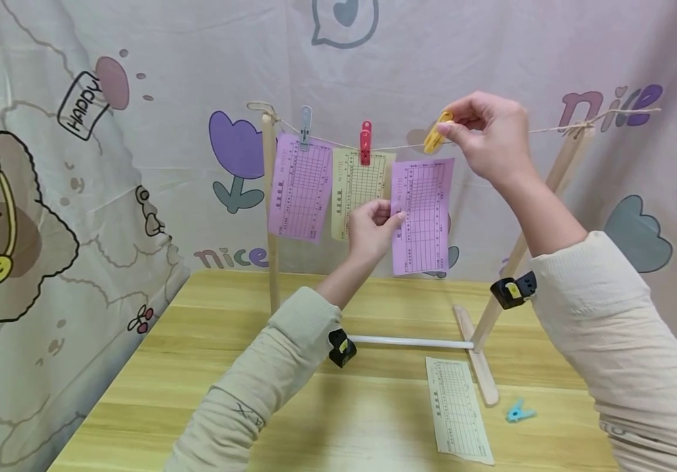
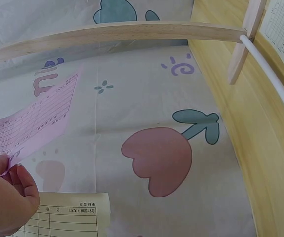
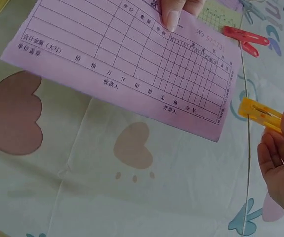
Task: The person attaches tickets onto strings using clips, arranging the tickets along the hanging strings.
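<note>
The left hand (image 1: pixel 370 229) pinches the left edge of a pink printed slip (image 1: pixel 422 219), whose top edge lies just below the string. In the right hand (image 1: pixel 492 134) a yellow clothespin (image 1: pixel 437 133) is pinched at one end; its other end is at the string, above the slip's upper right corner. The right wrist view shows a gap between the clothespin (image 3: pixel 263 114) and the slip (image 3: pixel 127 64). To the left, a grey clip (image 1: pixel 306 128) holds another pink slip (image 1: pixel 300 190) and a red clip (image 1: pixel 365 143) holds a yellow slip (image 1: pixel 362 180) on the string.
Wooden posts (image 1: pixel 270 216) carry the string, with a white rod (image 1: pixel 409 341) low between them and a wooden foot (image 1: pixel 483 373) at the right. A pale slip (image 1: pixel 459 412) and a blue clip (image 1: pixel 519 411) lie on the table (image 1: pixel 197 354). Patterned cloth hangs behind.
</note>
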A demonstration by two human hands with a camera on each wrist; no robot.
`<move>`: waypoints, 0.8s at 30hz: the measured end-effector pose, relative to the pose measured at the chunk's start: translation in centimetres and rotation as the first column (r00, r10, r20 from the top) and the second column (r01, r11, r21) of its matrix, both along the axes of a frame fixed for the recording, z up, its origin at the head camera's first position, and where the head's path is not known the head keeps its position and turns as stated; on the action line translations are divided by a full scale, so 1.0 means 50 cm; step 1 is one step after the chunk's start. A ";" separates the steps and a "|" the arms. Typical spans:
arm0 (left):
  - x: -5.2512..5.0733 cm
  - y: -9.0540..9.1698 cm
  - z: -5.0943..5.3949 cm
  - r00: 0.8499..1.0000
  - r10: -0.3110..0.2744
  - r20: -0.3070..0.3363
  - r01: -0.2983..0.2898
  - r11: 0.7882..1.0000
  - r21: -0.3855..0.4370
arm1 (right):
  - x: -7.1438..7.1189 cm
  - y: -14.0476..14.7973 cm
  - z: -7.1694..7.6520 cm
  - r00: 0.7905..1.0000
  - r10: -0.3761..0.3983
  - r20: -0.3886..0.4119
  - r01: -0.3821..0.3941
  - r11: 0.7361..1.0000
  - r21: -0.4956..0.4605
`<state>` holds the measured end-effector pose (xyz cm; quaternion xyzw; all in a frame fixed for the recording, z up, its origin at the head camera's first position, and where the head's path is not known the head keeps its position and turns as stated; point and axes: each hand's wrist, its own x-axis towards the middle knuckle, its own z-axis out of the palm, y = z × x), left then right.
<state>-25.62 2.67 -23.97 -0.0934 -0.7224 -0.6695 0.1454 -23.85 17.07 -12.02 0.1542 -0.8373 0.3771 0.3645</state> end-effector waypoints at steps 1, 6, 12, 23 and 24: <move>0.000 0.000 -0.001 1.000 0.001 0.001 -0.001 1.000 -0.001 | -0.001 0.000 -0.001 1.000 0.003 0.007 -0.003 1.000 0.004; 0.000 0.000 0.000 1.000 0.001 0.001 0.000 1.000 -0.002 | -0.004 0.004 -0.003 0.999 0.004 0.053 -0.006 0.999 0.033; -0.004 -0.003 0.004 1.000 0.012 -0.019 -0.012 1.000 -0.010 | -0.006 0.007 -0.001 0.996 0.000 0.085 -0.007 0.996 0.093; -0.007 0.001 0.002 0.999 0.002 -0.036 -0.004 0.999 -0.037 | -0.008 0.012 -0.002 0.995 0.011 0.095 -0.025 0.990 0.142; -0.008 0.001 0.001 0.999 -0.002 -0.038 0.001 0.999 -0.038 | -0.008 0.013 -0.002 0.995 0.014 0.096 -0.027 0.989 0.143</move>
